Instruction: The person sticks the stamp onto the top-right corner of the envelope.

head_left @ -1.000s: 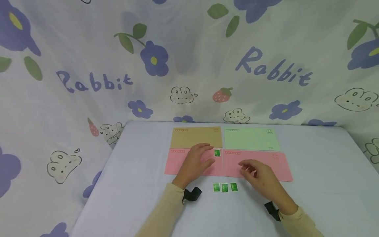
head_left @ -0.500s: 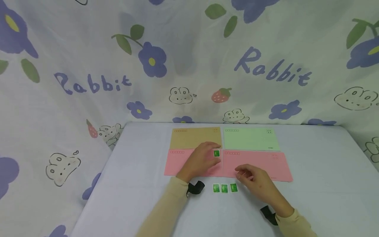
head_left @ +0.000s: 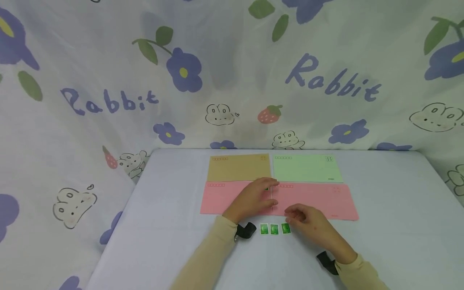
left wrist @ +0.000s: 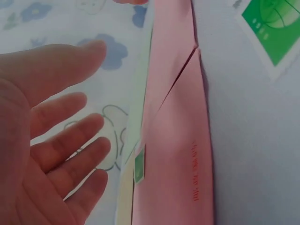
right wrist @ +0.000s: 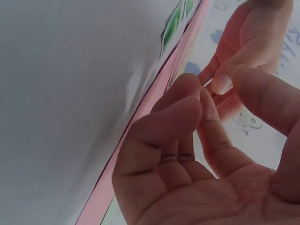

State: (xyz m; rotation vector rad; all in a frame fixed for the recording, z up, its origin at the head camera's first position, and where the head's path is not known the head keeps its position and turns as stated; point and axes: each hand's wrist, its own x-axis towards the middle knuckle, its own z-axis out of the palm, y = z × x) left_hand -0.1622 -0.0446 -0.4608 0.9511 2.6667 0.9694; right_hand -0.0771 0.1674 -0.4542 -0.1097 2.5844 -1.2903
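Observation:
My left hand (head_left: 251,199) hovers over the inner edges of two pink envelopes, its fingers relaxed and the thumb apart, with nothing in its grasp. Beneath it lies the left pink envelope (head_left: 219,201); the green stamp (left wrist: 139,166) on it is mostly covered by the hand in the head view. My right hand (head_left: 311,225) is at the lower edge of the right pink envelope (head_left: 308,195), fingertips right by the rightmost green stamp (head_left: 286,228). In the right wrist view its fingers curl loosely around nothing. Two more green stamps (head_left: 274,229) lie in the same row.
Behind the pink envelopes lie a tan envelope (head_left: 237,167) and a light green envelope (head_left: 304,169), edge to edge with them. The white table (head_left: 174,193) ends at a patterned cloth backdrop (head_left: 232,80). Dark straps (head_left: 246,230) sit at both wrists.
My left hand has moved right, away from the left pink envelope's middle and over its stamp. My right hand has come left and down toward the row of stamps.

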